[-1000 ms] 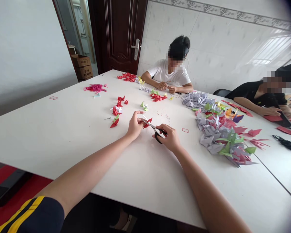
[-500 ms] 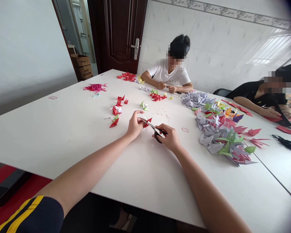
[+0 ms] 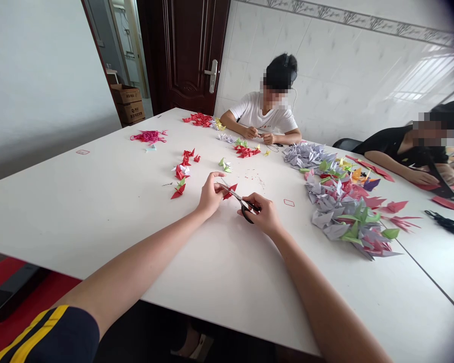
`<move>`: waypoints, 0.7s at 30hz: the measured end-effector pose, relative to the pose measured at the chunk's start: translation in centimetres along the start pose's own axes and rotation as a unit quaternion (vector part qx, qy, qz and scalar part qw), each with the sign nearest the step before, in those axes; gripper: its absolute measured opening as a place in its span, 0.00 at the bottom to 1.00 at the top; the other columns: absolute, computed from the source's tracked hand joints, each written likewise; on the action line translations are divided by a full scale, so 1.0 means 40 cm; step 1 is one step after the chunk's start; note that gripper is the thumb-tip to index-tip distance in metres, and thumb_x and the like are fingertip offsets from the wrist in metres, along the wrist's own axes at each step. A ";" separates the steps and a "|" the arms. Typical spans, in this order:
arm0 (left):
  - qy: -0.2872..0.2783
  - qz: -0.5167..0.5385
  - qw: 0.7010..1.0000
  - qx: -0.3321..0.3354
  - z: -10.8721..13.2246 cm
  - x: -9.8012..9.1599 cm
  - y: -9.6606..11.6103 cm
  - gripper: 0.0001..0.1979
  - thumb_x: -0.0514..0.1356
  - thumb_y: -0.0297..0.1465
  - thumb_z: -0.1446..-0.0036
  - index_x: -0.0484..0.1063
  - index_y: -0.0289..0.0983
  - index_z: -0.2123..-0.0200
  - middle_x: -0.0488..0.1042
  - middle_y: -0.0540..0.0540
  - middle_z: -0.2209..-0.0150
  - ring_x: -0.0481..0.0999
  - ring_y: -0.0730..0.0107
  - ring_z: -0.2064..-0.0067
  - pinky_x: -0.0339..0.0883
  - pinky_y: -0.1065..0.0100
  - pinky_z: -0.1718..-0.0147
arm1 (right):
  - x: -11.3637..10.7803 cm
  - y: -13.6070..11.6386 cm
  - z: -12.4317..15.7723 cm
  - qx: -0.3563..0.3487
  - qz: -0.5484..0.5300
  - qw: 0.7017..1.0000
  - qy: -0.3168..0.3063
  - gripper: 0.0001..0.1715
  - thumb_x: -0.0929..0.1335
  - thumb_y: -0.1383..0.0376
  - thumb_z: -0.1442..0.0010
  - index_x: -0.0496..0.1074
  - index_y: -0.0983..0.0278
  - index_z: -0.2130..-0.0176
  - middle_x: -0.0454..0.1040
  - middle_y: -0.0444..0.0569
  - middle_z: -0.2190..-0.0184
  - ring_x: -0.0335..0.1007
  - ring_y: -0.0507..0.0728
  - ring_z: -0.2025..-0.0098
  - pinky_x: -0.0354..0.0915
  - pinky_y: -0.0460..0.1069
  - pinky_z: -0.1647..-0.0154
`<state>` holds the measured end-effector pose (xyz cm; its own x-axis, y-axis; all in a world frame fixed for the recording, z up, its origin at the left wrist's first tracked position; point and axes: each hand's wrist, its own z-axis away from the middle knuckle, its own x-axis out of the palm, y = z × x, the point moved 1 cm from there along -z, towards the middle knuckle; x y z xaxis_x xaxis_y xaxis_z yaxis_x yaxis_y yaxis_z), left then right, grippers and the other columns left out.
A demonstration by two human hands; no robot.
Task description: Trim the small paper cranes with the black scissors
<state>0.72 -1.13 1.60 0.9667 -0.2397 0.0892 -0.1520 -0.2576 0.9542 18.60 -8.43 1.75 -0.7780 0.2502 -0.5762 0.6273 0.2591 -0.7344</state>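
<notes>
My left hand (image 3: 211, 195) is closed on a red origami crane (image 3: 230, 191), pinching it by one end above the white table (image 3: 166, 242). Black-handled scissors (image 3: 245, 212) are in my right hand (image 3: 265, 212), its fingers wrapped through the handles. Their blades point left and lie across the crane, close to my left fingertips; whether the blades touch the paper I cannot tell. Left of my left hand, a short row of red, white and green cranes (image 3: 181, 172) runs away from me. A green and white crane (image 3: 224, 165) sits just beyond my hands.
A large heap of grey, pink and green cranes (image 3: 333, 201) covers the table to the right. Pink cord (image 3: 149, 136) lies at the far left, black cord (image 3: 448, 225) at the far right. Across the table sits a person in white (image 3: 265, 113); another in black (image 3: 389, 146) is at right.
</notes>
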 end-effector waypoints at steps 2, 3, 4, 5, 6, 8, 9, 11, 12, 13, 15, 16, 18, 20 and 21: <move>0.000 -0.004 1.000 0.005 0.000 0.001 0.001 0.19 0.61 0.22 0.47 0.62 0.40 0.53 0.77 0.55 0.75 0.77 0.73 0.73 0.68 0.70 0.68 | 0.002 0.000 0.001 0.003 -0.011 1.000 -0.003 0.16 0.75 0.55 0.52 0.73 0.60 0.65 0.64 0.39 0.78 0.53 0.51 0.75 0.54 0.47 0.73; 0.001 -0.006 1.000 0.007 0.001 0.001 0.002 0.19 0.60 0.21 0.47 0.62 0.40 0.53 0.77 0.55 0.76 0.77 0.73 0.73 0.68 0.71 0.68 | 0.003 0.000 0.001 0.007 -0.019 1.000 -0.006 0.17 0.75 0.54 0.52 0.73 0.60 0.65 0.63 0.39 0.78 0.52 0.51 0.76 0.53 0.47 0.73; 0.003 -0.007 1.000 0.007 0.001 0.001 0.004 0.19 0.60 0.21 0.47 0.62 0.41 0.53 0.77 0.55 0.76 0.77 0.73 0.73 0.68 0.71 0.68 | 0.004 0.001 0.001 0.011 -0.027 1.000 -0.009 0.17 0.75 0.54 0.52 0.72 0.60 0.65 0.63 0.39 0.78 0.51 0.51 0.76 0.53 0.47 0.73; 0.005 -0.007 1.000 0.005 0.002 0.002 0.006 0.19 0.60 0.21 0.47 0.62 0.41 0.54 0.77 0.55 0.76 0.77 0.73 0.73 0.68 0.71 0.68 | 0.004 0.002 0.001 0.014 -0.035 0.999 -0.012 0.18 0.75 0.54 0.52 0.72 0.60 0.65 0.63 0.40 0.78 0.51 0.50 0.76 0.53 0.47 0.73; 0.006 -0.007 1.000 0.003 0.002 0.003 0.009 0.19 0.60 0.20 0.47 0.62 0.41 0.54 0.77 0.55 0.76 0.77 0.73 0.73 0.68 0.71 0.68 | 0.005 0.003 0.001 0.018 -0.043 0.999 -0.015 0.18 0.75 0.54 0.52 0.72 0.60 0.65 0.64 0.40 0.78 0.51 0.50 0.76 0.52 0.47 0.73; 0.008 -0.008 1.000 -0.001 0.003 0.003 0.012 0.19 0.60 0.20 0.47 0.62 0.41 0.54 0.77 0.55 0.76 0.76 0.73 0.73 0.68 0.71 0.68 | 0.006 0.005 0.001 0.026 -0.058 0.998 -0.020 0.18 0.75 0.54 0.53 0.72 0.60 0.65 0.65 0.39 0.77 0.51 0.50 0.76 0.52 0.47 0.73; 0.009 -0.011 1.000 -0.002 0.003 0.004 0.014 0.19 0.60 0.20 0.47 0.62 0.41 0.54 0.77 0.55 0.76 0.76 0.73 0.73 0.68 0.71 0.68 | 0.007 0.006 0.000 0.030 -0.065 0.997 -0.022 0.19 0.76 0.54 0.53 0.72 0.60 0.65 0.65 0.39 0.77 0.52 0.50 0.76 0.52 0.47 0.73; 0.010 -0.017 1.000 0.001 0.004 0.004 0.016 0.19 0.60 0.20 0.47 0.62 0.41 0.54 0.76 0.56 0.76 0.76 0.73 0.73 0.68 0.71 0.68 | 0.008 0.007 0.000 0.033 -0.074 0.996 -0.025 0.19 0.76 0.54 0.53 0.72 0.61 0.65 0.65 0.39 0.77 0.53 0.50 0.76 0.52 0.47 0.73; 0.011 -0.020 1.000 0.002 0.005 0.003 0.017 0.19 0.60 0.20 0.47 0.62 0.41 0.54 0.76 0.56 0.76 0.76 0.73 0.73 0.67 0.71 0.68 | 0.008 0.007 0.000 0.033 -0.077 0.996 -0.025 0.20 0.76 0.54 0.53 0.71 0.61 0.65 0.65 0.39 0.77 0.53 0.50 0.76 0.52 0.47 0.73; 0.013 -0.022 1.000 0.004 0.005 0.003 0.018 0.19 0.60 0.20 0.47 0.62 0.41 0.54 0.76 0.56 0.76 0.76 0.73 0.73 0.67 0.71 0.68 | 0.008 0.008 0.000 0.033 -0.079 0.996 -0.027 0.20 0.76 0.53 0.53 0.71 0.61 0.65 0.64 0.39 0.77 0.53 0.50 0.76 0.52 0.47 0.73; 0.014 -0.025 1.000 0.006 0.006 0.003 0.019 0.18 0.60 0.19 0.48 0.63 0.41 0.55 0.76 0.56 0.77 0.76 0.73 0.74 0.67 0.71 0.68 | 0.008 0.009 0.000 0.032 -0.080 0.996 -0.029 0.19 0.76 0.54 0.53 0.71 0.61 0.65 0.64 0.39 0.77 0.52 0.50 0.75 0.52 0.47 0.73; 0.015 -0.026 1.000 0.006 0.007 0.003 0.020 0.18 0.60 0.19 0.48 0.63 0.41 0.55 0.76 0.56 0.77 0.76 0.72 0.74 0.66 0.71 0.69 | 0.008 0.009 0.000 0.032 -0.081 0.996 -0.029 0.19 0.76 0.54 0.53 0.71 0.61 0.65 0.64 0.39 0.77 0.52 0.50 0.75 0.52 0.47 0.73; 0.015 -0.027 1.000 0.004 0.008 0.003 0.020 0.18 0.59 0.19 0.48 0.63 0.41 0.55 0.76 0.56 0.77 0.77 0.72 0.74 0.66 0.71 0.69 | 0.006 0.010 -0.001 0.033 -0.080 0.996 -0.029 0.18 0.76 0.55 0.53 0.71 0.61 0.65 0.64 0.39 0.77 0.52 0.50 0.75 0.53 0.47 0.73; 0.016 -0.026 1.000 0.002 0.008 0.003 0.019 0.18 0.59 0.19 0.47 0.63 0.41 0.55 0.76 0.56 0.77 0.77 0.72 0.73 0.66 0.71 0.69 | 0.004 0.009 -0.001 0.034 -0.077 0.996 -0.028 0.18 0.76 0.56 0.53 0.71 0.60 0.65 0.64 0.39 0.77 0.53 0.50 0.75 0.53 0.47 0.72; 0.016 -0.025 1.000 0.001 0.007 0.003 0.019 0.18 0.59 0.19 0.47 0.63 0.41 0.55 0.76 0.56 0.77 0.77 0.72 0.73 0.66 0.71 0.69 | 0.004 0.008 -0.001 0.035 -0.074 0.996 -0.029 0.18 0.76 0.56 0.53 0.71 0.60 0.65 0.64 0.39 0.77 0.53 0.51 0.75 0.53 0.47 0.72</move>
<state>0.67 -1.62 2.23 0.9790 -0.1971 0.0513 -0.1045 -0.2699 0.9572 18.67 -8.27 1.46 -0.8636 0.1595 -0.4783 0.5035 0.2228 -0.8348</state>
